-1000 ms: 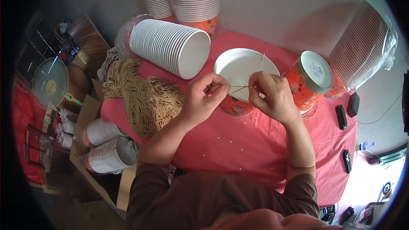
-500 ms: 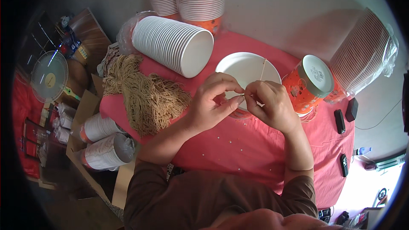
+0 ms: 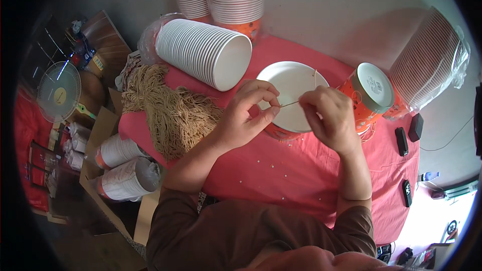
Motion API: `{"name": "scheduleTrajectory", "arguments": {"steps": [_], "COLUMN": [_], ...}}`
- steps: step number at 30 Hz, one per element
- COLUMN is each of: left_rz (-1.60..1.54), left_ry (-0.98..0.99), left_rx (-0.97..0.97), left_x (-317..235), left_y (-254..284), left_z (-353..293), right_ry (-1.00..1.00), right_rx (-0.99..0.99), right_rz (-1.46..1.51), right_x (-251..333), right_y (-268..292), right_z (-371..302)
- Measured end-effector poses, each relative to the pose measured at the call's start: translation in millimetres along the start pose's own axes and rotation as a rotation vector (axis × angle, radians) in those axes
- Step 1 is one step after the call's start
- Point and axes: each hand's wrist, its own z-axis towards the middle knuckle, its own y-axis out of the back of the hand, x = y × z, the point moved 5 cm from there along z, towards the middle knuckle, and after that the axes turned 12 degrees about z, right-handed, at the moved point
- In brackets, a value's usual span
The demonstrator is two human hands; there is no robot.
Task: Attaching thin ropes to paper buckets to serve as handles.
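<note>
A short tan cord (image 3: 289,104) is stretched between my two hands, above a white-lined paper tub (image 3: 281,80) with an orange outside. One end of it is pinched between the thumb and fingertips of my left hand (image 3: 250,111). My right hand (image 3: 329,119) grips the other end, its fingers curled in. Another thin strand with a small knot or bead (image 3: 315,74) shows against the tub's inside, above my right hand. To the left of my left hand lies a thick bundle of tan knotted cords (image 3: 175,115).
A nested stack of white tubs (image 3: 201,52) lies behind the cord bundle. An orange tub (image 3: 370,93) stands upside down at the right, before a wrapped stack (image 3: 427,62). Small pale bits dot the red tablecloth (image 3: 301,180). Black objects (image 3: 401,141) lie near its right edge.
My hands have drawn apart, the right one moving rightward, and the cord now shows taut between them. Before, the fingertips of both hands met over the tub.
</note>
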Motion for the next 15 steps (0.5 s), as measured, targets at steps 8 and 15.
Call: {"name": "scheduleTrajectory", "arguments": {"steps": [8, 15], "left_rz": [0.129, 0.252], "left_ry": [-0.055, -0.064], "left_rx": [0.082, 0.162], "left_x": [2, 1], "left_y": [7, 5], "left_z": [-1, -3], "right_ry": [-0.03, -0.071], "right_rx": [-0.188, -0.285], "right_rz": [-0.111, -0.248], "right_x": [-12, -24], "right_y": [31, 54], "right_z": [-1, -6]}}
